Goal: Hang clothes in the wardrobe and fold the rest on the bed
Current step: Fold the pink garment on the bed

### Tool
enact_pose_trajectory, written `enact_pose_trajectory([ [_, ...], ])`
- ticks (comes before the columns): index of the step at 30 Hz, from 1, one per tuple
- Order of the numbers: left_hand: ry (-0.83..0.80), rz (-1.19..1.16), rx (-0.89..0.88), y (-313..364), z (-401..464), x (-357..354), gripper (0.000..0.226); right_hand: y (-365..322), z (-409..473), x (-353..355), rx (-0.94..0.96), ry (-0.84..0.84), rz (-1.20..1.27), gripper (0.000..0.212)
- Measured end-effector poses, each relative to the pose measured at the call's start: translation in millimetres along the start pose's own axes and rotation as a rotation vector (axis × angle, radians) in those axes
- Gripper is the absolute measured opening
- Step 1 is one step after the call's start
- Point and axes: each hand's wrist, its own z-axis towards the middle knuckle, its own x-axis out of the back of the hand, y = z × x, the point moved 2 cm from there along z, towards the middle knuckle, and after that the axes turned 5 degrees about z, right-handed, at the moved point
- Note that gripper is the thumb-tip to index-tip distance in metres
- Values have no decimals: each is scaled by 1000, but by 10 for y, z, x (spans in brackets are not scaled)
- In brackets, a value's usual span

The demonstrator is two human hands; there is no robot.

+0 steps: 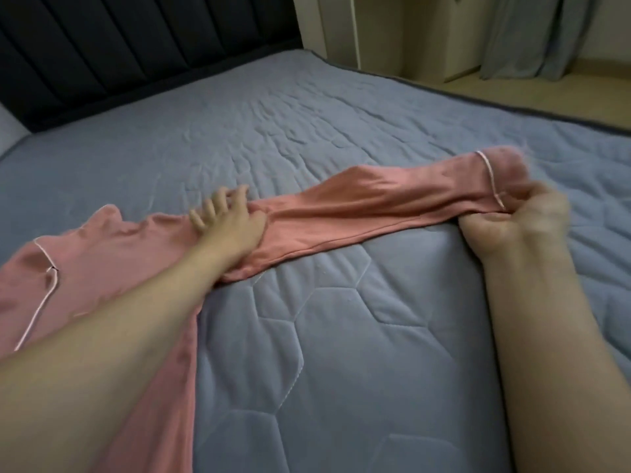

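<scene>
Two hands work: left hand (232, 223) presses the pink top (358, 203) flat; right hand (519, 213), at 3 o'clock, grips the cuff. Pulling hard could bunch it.

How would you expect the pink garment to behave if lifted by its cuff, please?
The pink garment would probably droop limply: it creases between the left hand and right hand. It looks thin, so likely light. It seems unlikely to slide on the quilted bed.

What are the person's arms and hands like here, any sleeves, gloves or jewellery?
Both forearms are bare up to the frame edge, no sleeves in view. The left hand and right hand wear no gloves; no rings, watch or bracelets show, though the right hand is motion-blurred, so small details there cannot be told.
</scene>
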Motion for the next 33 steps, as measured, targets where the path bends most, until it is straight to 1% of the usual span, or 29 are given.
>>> enact_pose_trajectory([
  [2,-184,22,-113,403,-290,-224,61,19,31,-49,-31,56,-88,23],
  [3,-220,35,-158,522,-405,-283,67,42,52,-52,-37,98,-137,31],
  [4,-235,30,-170,572,-468,-298,72,48,91,-63,-24,153,-221,39],
  [5,-246,20,-156,569,-487,-286,74,29,116,-74,-3,173,-265,44],
  [6,-258,19,-141,549,-492,-267,73,-19,159,-99,-8,171,-324,44],
  [7,-278,32,-135,527,-471,-251,71,-101,211,-123,31,158,-358,44],
  [8,-304,31,-135,536,-434,-229,71,-193,265,-129,110,173,-424,43],
  [11,-341,-69,-187,676,-210,-112,74,-408,389,-69,191,344,-308,39],
  [12,-329,-101,-239,758,-104,-47,73,-421,427,-23,225,373,-345,42],
  [13,-315,-136,-287,842,14,15,69,-405,430,26,213,402,-457,46],
  [14,-297,-169,-319,917,115,69,60,-386,400,26,248,371,-549,49],
  [15,-267,-188,-344,987,186,117,47,-369,391,33,312,349,-544,51],
  [16,-243,-186,-363,1051,235,145,30,-377,354,-21,414,350,-657,54],
  [17,-240,-168,-365,1105,271,152,16,-423,328,-56,523,389,-824,57],
  [18,-243,-152,-355,1152,288,148,8,-474,325,-85,568,426,-1113,56],
  [19,-243,-148,-340,1192,298,147,7,-541,308,-93,551,433,-1356,53],
  [20,-229,-169,-313,1231,293,148,6,-560,309,-76,518,423,-1507,50],
  [22,-130,-246,-233,1288,258,161,5,-565,323,11,389,423,-1623,51],
  [23,-70,-250,-201,1307,225,157,6,-542,306,54,309,391,-1646,54],
  [24,-29,-222,-192,1322,184,145,8,-539,314,91,269,370,-1719,59],
  [25,-25,-174,-201,1338,142,117,12,-534,310,113,234,353,-1778,65],
  [27,-90,-75,-232,1359,69,48,30,-542,271,102,274,331,-1859,71],
  [28,-120,-55,-236,1374,49,46,38,-565,272,98,307,316,-1884,68],
  [29,-137,-63,-230,1390,44,63,41,-583,270,90,324,300,-1888,61],
  [31,-127,-146,-205,1436,63,130,36,-617,274,86,322,256,-1846,50],
  [32,-109,-210,-192,1469,76,173,33,-617,271,80,313,211,-1769,43],
  [33,-76,-282,-175,1503,85,223,31,-611,272,65,314,154,-1628,33],
])
